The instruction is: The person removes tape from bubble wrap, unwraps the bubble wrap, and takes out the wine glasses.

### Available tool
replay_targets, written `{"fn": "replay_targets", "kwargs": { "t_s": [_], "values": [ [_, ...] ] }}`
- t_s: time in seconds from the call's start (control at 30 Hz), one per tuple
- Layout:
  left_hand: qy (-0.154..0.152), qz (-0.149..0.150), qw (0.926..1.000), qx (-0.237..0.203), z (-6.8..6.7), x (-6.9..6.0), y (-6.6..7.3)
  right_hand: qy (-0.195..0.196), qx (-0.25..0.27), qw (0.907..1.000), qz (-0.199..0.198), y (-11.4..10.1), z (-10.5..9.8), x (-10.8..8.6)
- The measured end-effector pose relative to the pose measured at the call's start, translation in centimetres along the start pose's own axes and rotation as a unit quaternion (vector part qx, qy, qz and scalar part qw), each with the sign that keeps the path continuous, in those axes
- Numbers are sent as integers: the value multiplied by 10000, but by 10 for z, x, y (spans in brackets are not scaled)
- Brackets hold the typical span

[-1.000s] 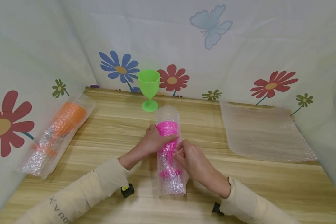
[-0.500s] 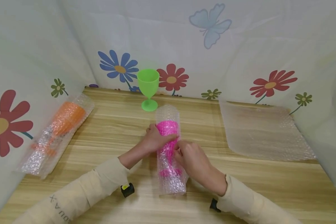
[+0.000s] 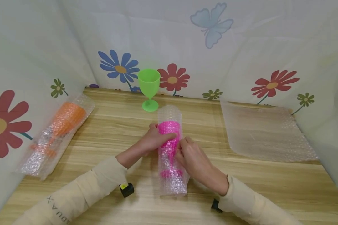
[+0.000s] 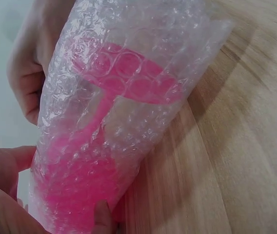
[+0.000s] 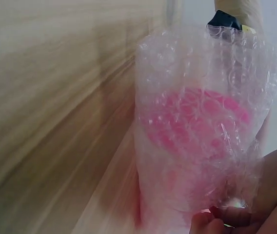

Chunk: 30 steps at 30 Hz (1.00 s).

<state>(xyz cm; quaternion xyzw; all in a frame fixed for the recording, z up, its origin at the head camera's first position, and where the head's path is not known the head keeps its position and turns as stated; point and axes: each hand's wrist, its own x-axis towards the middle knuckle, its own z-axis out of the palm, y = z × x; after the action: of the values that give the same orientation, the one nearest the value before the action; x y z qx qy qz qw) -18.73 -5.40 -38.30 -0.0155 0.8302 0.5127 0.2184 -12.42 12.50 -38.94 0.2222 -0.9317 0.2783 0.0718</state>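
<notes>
A pink plastic goblet, rolled in bubble wrap, lies at mid-table with its base toward me. From the left side my left hand grips the roll, thumb across the goblet's bowl. My right hand is at the roll's right side, its curled fingers pinching the wrap's edge. In the left wrist view, the goblet's base shows through the bubbles. The right wrist view shows my right fingertips pressed together against the wrap; what exactly lies between them is partly hidden.
A green goblet stands upright near the back wall. An orange goblet in bubble wrap lies at the left, against the side wall. A flat sheet of bubble wrap lies at the right. Flower-printed cloth walls enclose the wooden table.
My left thumb has drawn back a little to the left across the bowl. The right hand has moved slightly up and stays at the wrap's right side.
</notes>
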Motion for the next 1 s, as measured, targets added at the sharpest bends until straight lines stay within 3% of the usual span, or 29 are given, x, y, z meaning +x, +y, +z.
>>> {"fn": "replay_targets", "kwargs": {
  "t_s": [0.43,0.63,1.0],
  "values": [
    [61,50,9999,-126,1,2,-1,-577,281,9948,-790,5,-12,12],
    [61,90,9999,-126,3,1,-1,-368,-101,9934,-1084,6,-8,9],
    [98,52,9999,10,4,-3,3,-86,-386,9938,-1041,8,0,7]
  ]
}}
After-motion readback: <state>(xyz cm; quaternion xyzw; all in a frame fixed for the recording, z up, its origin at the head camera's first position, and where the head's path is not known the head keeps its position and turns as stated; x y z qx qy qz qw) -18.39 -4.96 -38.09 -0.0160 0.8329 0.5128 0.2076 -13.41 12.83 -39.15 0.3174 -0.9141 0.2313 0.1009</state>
